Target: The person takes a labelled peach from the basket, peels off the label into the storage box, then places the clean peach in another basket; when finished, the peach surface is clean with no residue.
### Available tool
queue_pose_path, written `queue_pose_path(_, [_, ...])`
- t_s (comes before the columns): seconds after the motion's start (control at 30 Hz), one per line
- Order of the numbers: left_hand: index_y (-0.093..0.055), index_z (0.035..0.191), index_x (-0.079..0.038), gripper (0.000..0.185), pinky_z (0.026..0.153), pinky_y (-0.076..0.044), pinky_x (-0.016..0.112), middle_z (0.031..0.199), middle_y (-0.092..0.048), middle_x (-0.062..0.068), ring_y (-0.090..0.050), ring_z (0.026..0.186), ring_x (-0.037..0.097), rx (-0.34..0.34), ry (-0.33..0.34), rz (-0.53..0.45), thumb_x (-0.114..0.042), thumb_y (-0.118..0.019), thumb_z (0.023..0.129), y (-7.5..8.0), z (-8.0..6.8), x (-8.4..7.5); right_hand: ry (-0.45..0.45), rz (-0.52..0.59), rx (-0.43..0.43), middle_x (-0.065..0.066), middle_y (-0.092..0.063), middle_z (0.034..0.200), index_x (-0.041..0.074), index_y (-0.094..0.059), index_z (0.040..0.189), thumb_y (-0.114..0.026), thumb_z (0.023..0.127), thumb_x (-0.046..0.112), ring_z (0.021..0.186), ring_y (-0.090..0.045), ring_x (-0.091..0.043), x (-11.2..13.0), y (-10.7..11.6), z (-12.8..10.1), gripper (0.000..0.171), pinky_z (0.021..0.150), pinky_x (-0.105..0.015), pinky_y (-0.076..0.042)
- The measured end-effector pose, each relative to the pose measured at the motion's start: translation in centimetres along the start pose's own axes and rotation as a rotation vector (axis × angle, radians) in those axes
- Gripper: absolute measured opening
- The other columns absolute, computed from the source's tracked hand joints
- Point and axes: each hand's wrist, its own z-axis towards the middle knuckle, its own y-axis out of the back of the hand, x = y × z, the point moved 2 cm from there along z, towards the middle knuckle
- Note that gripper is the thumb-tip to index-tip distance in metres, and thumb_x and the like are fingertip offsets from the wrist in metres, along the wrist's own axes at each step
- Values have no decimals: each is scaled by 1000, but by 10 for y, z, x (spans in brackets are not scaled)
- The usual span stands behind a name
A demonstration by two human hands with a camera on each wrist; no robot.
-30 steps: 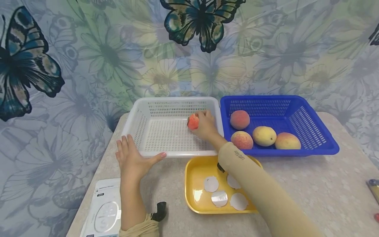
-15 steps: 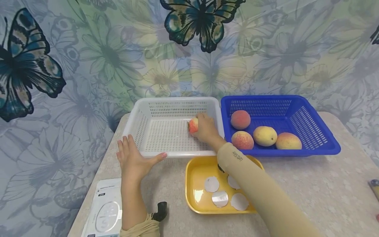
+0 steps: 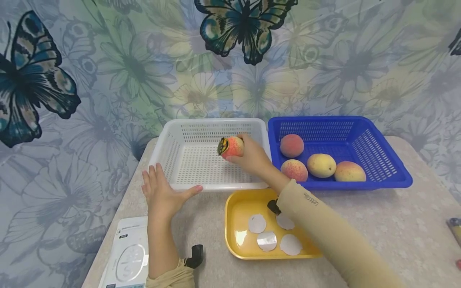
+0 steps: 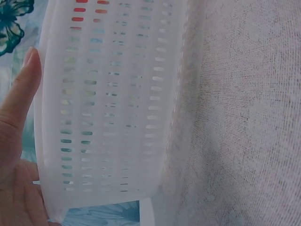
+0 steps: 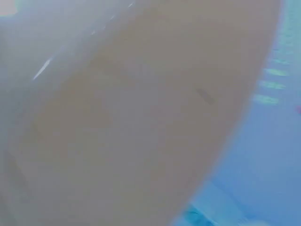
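In the head view my right hand (image 3: 253, 158) grips a red-yellow peach (image 3: 235, 147) over the right part of the white basket (image 3: 216, 186). A dark, gold-marked label (image 3: 223, 146) covers the peach's left end. My left hand (image 3: 162, 198) rests with spread, straight fingers at the basket's front left corner. From the left wrist, my left thumb (image 4: 24, 84) shows along the rim of the slotted white wall (image 4: 106, 113). Blurred skin and a blue surface (image 5: 263, 155) fill the right wrist view, where the peach is hidden.
A blue basket (image 3: 324, 185) with several peaches (image 3: 292, 145) adjoins the white one. In front, a yellow tray (image 3: 235, 246) bears several round whitish pieces (image 3: 257, 223), partly under my right forearm. A white printed package (image 3: 124, 256) lies left; a patterned cloth (image 3: 201, 92) hangs behind.
My right hand has raised the peach, and its labelled end has turned into sight, pointing left. The right forearm has shifted slightly rightward. My left hand stays put.
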Motion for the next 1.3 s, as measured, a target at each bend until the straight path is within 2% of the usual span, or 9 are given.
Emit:
queue_pose_path(0.2, [2,159,-5,142,120,6,66,165,4,25,17,152,40,-5,-12,16,-56,-89,62,0,-1,-1,77,120,-35,-1,-61,126,20,-41,145,-76,87,37,96,-62,-21,8,26,-31,70,74,-31,-56])
queue_pose_path(0.27, [1,159,-6,142,119,6,66,165,4,25,16,152,41,-11,-21,21,-57,-89,62,0,-1,-1,86,145,-48,2,-59,130,22,-43,144,-77,86,39,97,-61,-21,8,34,-40,69,72,-31,-55])
queue_pose_path(0.37, [1,160,-7,142,119,7,68,165,5,24,16,152,41,-16,-29,25,-59,-88,62,0,-2,-1,98,202,-47,3,-57,133,23,-45,143,-78,86,37,99,-61,-21,7,44,-52,68,74,-32,-57])
queue_pose_path(0.57, [2,160,-10,141,118,8,69,165,5,25,16,152,42,-9,-38,22,-59,-88,62,0,-6,-3,129,315,-3,1,-59,130,19,-44,144,-77,88,28,107,-59,-20,2,59,-67,66,88,-33,-56])
queue_pose_path(0.73, [-7,161,-15,126,119,0,68,167,4,18,14,153,38,13,-74,-54,-49,-87,70,-1,-9,-15,144,374,25,-1,-55,135,19,-41,147,-74,90,22,111,-62,-22,-3,67,-78,66,92,-29,-56])
queue_pose_path(0.83, [-16,160,-19,111,119,-6,69,168,-1,12,9,155,34,58,-144,-153,-46,-84,76,-5,-12,-27,145,410,28,-3,-43,141,18,-41,147,-73,91,19,115,-62,-23,-5,70,-83,65,89,-23,-56])
queue_pose_path(0.93, [-25,158,-25,97,120,-12,66,167,-12,5,-2,156,29,115,-255,-276,-44,-80,81,-12,-18,-45,158,447,33,-4,-33,144,15,-41,148,-72,92,15,119,-60,-25,-6,72,-88,64,90,-21,-56])
queue_pose_path(1.13, [-37,152,-32,73,121,-27,53,159,-35,-9,-31,148,20,239,-471,-565,-31,-74,89,-28,-34,-83,182,481,79,-5,-38,140,15,-41,148,-71,92,17,124,-59,-26,-8,74,-98,64,93,-23,-55])
queue_pose_path(1.3, [-34,153,-30,68,115,-38,52,154,-41,-3,-48,137,23,342,-585,-705,-29,-69,94,-39,-44,-100,203,480,108,-5,-40,135,18,-46,146,-73,90,18,123,-59,-27,-7,74,-108,62,92,-27,-57])
